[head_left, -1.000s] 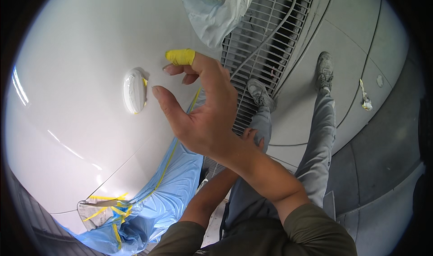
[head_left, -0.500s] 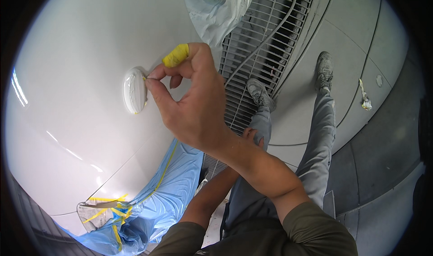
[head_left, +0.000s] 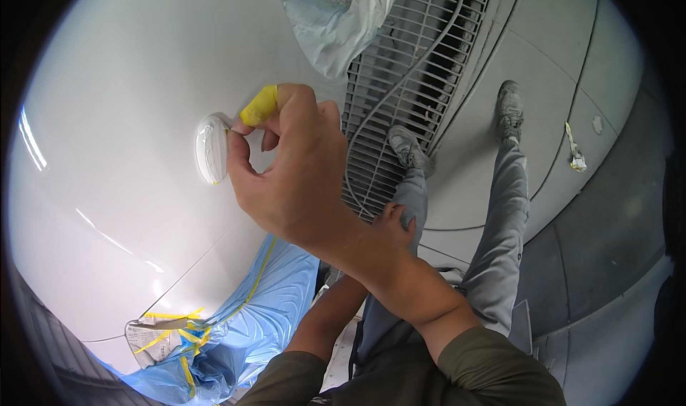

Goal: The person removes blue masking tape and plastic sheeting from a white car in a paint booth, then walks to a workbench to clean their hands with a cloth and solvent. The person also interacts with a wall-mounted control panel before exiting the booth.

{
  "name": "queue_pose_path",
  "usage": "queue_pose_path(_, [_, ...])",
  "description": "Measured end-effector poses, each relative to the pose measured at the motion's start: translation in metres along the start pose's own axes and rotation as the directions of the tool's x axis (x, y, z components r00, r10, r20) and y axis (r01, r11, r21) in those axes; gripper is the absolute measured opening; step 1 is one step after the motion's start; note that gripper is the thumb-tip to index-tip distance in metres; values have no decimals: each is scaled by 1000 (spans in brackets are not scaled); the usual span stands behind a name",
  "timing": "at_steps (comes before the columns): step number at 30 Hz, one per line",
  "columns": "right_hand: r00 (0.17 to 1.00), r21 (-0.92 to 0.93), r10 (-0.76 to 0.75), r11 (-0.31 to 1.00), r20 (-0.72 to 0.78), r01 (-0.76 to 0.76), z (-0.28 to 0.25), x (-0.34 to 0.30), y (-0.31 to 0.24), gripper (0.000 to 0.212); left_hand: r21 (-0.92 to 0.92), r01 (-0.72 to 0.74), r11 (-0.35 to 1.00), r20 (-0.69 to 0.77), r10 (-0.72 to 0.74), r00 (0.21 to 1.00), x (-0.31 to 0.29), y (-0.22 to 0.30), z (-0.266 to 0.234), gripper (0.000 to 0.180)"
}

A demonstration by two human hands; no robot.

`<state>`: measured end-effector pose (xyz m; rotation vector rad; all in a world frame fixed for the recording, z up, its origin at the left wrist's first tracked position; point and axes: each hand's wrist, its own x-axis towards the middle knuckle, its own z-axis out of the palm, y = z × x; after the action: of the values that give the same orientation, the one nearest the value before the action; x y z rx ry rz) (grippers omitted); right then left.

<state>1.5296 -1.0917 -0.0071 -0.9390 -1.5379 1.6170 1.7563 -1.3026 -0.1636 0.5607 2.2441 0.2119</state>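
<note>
My right hand (head_left: 293, 159) reaches across my left arm, its thumb and index finger pinched at the right edge of a white oval fitting (head_left: 211, 149) on a pale, glossy car panel (head_left: 143, 213). A tiny bit of yellow masking tape (head_left: 228, 129) shows at the fingertips. Wrinkled film or tape covers the fitting's face, with another yellow speck at its lower end. Yellow tape (head_left: 259, 106) wraps my index finger. Partly hidden behind the right forearm, my left hand (head_left: 393, 224) rests on my trouser leg with its fingers spread.
Blue masking film (head_left: 279, 284), yellow tape strips and newspaper (head_left: 153, 342) cover the panel's lower edge. Pale plastic sheeting (head_left: 339, 27) hangs at the top. A hose (head_left: 429, 57) runs over a floor grate (head_left: 411, 31). Crumpled tape scraps (head_left: 577, 159) lie on the floor at right.
My right hand has shifted slightly down and left, its pinch still at the fitting's edge. My left hand stays on the leg.
</note>
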Motion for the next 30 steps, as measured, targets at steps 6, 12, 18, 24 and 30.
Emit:
queue_pose_path(6, [999, -7, -14, 1000, -50, 14, 0, 5, -1, 45, -1, 44, 999, 5, -44, 999, -2, 1, 3, 38])
queue_pose_path(12, [990, -82, -119, 990, -71, 114, -10, 8, 2, 38, -37, 13, 999, -79, -15, 997, -2, 1, 8, 37])
queue_pose_path(18, [942, -207, -331, 926, -46, 315, -14, 13, 5, 39, 6, 1, 1000, -90, -1, 996, -4, -5, 11, 40])
queue_pose_path(24, [876, -246, -482, 848, 12, 470, -22, 21, 4, 43, -133, 36, 991, -17, -39, 999, -4, 6, -8, 42])
queue_pose_path(30, [849, -249, -524, 815, 72, 524, -32, 25, -5, 48, 87, -60, 994, -22, 62, 998, -4, 21, -26, 45])
